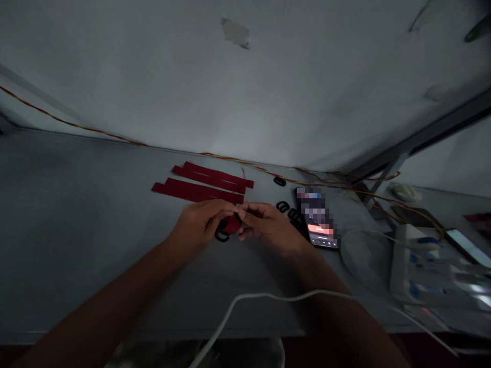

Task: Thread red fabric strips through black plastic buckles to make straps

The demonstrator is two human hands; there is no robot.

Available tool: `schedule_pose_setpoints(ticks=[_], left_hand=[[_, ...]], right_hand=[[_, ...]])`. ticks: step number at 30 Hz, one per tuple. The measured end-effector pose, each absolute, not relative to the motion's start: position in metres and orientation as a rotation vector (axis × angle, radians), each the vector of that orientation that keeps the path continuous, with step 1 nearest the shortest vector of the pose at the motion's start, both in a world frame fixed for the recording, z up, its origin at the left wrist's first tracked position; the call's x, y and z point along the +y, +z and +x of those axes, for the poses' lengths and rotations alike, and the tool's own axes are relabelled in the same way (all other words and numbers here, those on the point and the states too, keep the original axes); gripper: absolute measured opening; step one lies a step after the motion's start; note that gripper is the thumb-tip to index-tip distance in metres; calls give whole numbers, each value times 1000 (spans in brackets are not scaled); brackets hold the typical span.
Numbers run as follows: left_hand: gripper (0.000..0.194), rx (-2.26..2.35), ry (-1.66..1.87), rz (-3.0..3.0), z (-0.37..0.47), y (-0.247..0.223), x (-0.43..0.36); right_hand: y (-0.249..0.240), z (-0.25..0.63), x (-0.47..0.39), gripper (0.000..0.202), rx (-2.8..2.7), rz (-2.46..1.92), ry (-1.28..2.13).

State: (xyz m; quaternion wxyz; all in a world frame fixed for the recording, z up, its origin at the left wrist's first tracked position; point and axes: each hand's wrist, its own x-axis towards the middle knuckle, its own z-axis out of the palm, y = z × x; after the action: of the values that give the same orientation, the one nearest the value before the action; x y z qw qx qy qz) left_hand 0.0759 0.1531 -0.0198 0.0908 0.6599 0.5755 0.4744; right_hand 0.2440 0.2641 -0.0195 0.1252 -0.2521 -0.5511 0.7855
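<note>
My left hand and my right hand meet over the grey table, their fingertips pinched around a small red strap piece. A black buckle hangs at the left side of that piece, below my left fingers. Dark material shows between the fingertips, too small to make out. Behind my hands lie several flat red straps, roughly side by side. More black buckles rest to the right, some partly hidden by my right hand.
A lit phone lies right of my hands. A white cable crosses in front of my forearms. Twisted wires run along the wall. At the right are a white power strip and another phone.
</note>
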Motion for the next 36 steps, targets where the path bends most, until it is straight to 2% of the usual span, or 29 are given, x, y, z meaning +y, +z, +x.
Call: schedule_pose_setpoints(ticks=[7, 12, 17, 23, 24, 29, 33, 36], left_hand=[[21, 1673, 1405, 1769, 77, -16, 154], [22, 1614, 1291, 1722, 70, -12, 154], [19, 1421, 1122, 1801, 64, -14, 153], [41, 1526, 1135, 1646, 68, -15, 150], [39, 1507, 1139, 1690, 69, -15, 150], [4, 1493, 1059, 1921, 71, -14, 152], [6, 1532, 1117, 1974, 70, -15, 153], [3, 1581, 1263, 2024, 69, -19, 154]], right_hand=[[-11, 250, 264, 36, -1953, -620, 2211], [-11, 250, 262, 39, -2032, -630, 2126], [-12, 249, 265, 34, -2154, -748, 1922], [-12, 249, 265, 26, -2237, -752, 1744], [-11, 249, 264, 26, -2264, -746, 1701], [-8, 251, 265, 23, -2347, -787, 1467], [-7, 252, 268, 25, -2238, -886, 1390], [-9, 249, 266, 27, -2022, -839, 1593]])
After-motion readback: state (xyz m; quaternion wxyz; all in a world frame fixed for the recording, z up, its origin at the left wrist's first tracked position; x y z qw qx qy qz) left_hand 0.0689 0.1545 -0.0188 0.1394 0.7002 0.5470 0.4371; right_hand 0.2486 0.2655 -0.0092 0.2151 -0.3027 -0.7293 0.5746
